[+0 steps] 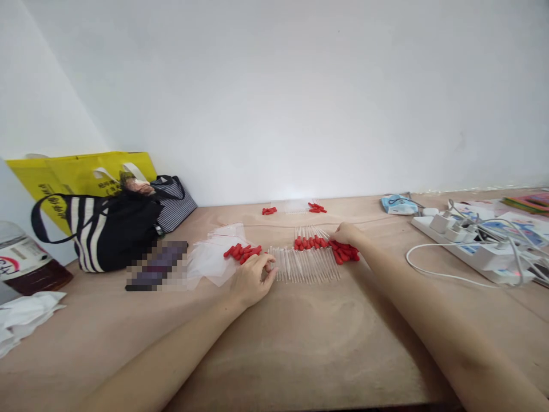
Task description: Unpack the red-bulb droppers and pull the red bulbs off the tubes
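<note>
Clear droppers with red rubber bulbs (305,258) lie in rows on the wooden table (300,343). My left hand (251,279) rests at the left end of the near row, its fingers curled onto the clear tubes beside a cluster of red bulbs (241,252). My right hand (346,233) lies on the right end of the rows, fingers closed over droppers by more red bulbs (345,252). A heap of clear zip bags (214,254) lies just left of my left hand.
Two small dropper piles (316,208) lie near the wall. A black striped bag (107,229) and a yellow bag (81,174) stand at the left, with a bottle (26,257) and a tissue (26,315). A power strip with plugs and cables (476,243) lies at the right.
</note>
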Available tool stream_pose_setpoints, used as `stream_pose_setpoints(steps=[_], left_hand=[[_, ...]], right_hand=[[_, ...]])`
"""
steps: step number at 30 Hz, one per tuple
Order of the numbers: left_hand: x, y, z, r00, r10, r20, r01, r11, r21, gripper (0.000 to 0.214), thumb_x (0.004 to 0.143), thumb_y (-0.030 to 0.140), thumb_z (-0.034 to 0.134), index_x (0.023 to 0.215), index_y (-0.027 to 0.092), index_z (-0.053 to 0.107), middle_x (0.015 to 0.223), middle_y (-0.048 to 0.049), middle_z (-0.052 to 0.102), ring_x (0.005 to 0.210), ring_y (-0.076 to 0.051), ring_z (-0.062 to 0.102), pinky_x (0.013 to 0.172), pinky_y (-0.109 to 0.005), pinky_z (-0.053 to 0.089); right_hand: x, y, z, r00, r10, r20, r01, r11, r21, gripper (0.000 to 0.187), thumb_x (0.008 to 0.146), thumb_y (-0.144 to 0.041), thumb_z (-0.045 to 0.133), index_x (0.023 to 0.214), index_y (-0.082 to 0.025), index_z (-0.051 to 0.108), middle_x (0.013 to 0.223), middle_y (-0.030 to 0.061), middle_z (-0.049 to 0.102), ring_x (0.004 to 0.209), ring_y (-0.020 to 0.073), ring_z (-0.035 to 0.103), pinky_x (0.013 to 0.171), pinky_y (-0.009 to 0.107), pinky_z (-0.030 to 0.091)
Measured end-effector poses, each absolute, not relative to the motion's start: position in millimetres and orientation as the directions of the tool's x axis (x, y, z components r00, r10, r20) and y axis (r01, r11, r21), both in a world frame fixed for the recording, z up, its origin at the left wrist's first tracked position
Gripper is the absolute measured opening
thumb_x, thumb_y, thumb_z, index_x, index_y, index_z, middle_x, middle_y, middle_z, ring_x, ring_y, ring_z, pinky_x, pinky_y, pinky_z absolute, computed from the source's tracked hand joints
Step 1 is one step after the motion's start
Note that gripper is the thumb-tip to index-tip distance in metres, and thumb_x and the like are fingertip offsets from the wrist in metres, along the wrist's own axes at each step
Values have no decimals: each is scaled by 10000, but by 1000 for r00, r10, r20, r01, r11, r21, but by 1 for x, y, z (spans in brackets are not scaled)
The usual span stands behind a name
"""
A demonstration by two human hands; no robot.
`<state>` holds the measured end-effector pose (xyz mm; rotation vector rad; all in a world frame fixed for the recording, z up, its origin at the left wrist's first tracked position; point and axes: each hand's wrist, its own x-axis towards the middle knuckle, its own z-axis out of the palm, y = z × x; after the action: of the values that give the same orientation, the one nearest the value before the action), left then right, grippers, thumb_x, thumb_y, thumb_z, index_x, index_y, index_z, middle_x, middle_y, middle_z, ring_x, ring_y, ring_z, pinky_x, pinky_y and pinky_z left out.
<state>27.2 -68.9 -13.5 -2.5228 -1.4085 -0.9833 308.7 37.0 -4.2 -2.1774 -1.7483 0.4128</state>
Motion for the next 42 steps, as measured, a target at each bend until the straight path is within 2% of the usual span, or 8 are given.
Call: stream_pose_setpoints(steps=[4,10,13,16,21,26,34,42], left_hand=[[30,-68,-15,376,745,551,770,-582,261,37,769,208,491,777,194,524,700,7,584,719,-144,528,653,-267,416],[33,-68,-12,367,701,611,753,-610,247,96,773,214,488,850,182,535,776,-23,584,770,-165,515,701,-300,426],[34,-69,-11,331,673,661,765,-601,230,264,769,246,509,1017,160,493,931,-63,566,891,-189,497,792,-332,411],[37,-70,-10,404,617,675,753,-644,137,331,784,297,506,1087,163,481,1033,-80,543,971,-201,473,858,-351,375],[47,-70,-13,585,494,643,687,-724,-69,208,832,274,456,992,226,580,953,-42,605,902,-181,503,804,-334,362],[50,-72,-14,657,418,627,644,-744,-179,185,845,225,438,914,220,610,760,-9,639,772,-159,522,748,-327,347],[49,-78,-9,634,469,615,690,-702,-176,194,820,190,441,788,225,629,665,-6,639,722,-153,525,766,-363,322],[46,-78,-9,629,444,638,681,-711,-176,195,795,157,452,743,227,626,603,13,637,683,-156,518,762,-378,305]], right_hand=[[300,30,7,176,984,18,882,-150,-447,169,663,-292,538,588,-150,591,648,102,629,630,200,584,527,268,382],[274,-13,12,36,961,276,865,108,-490,172,813,-289,391,830,-197,536,858,25,634,799,148,557,702,270,343],[265,-44,-1,-212,787,579,831,457,-318,123,806,-267,434,761,-192,520,780,12,630,771,161,535,776,333,275],[261,-67,-17,-336,652,679,771,605,-200,113,815,-254,449,747,-193,515,732,-6,620,730,139,517,798,337,245],[252,-78,-27,-420,551,721,705,698,-123,135,823,-258,450,735,-184,520,683,-7,602,694,128,485,791,322,251],[247,-79,-27,-431,535,727,688,716,-119,170,827,-295,454,752,-179,554,674,-3,604,689,129,466,799,331,249],[256,-80,-29,-475,520,710,719,695,-28,186,803,-363,506,814,-239,644,661,-8,610,711,126,482,817,352,229],[256,-81,-29,-486,498,718,691,722,-34,181,799,-346,514,770,-230,650,573,-16,576,679,128,462,833,371,223]])
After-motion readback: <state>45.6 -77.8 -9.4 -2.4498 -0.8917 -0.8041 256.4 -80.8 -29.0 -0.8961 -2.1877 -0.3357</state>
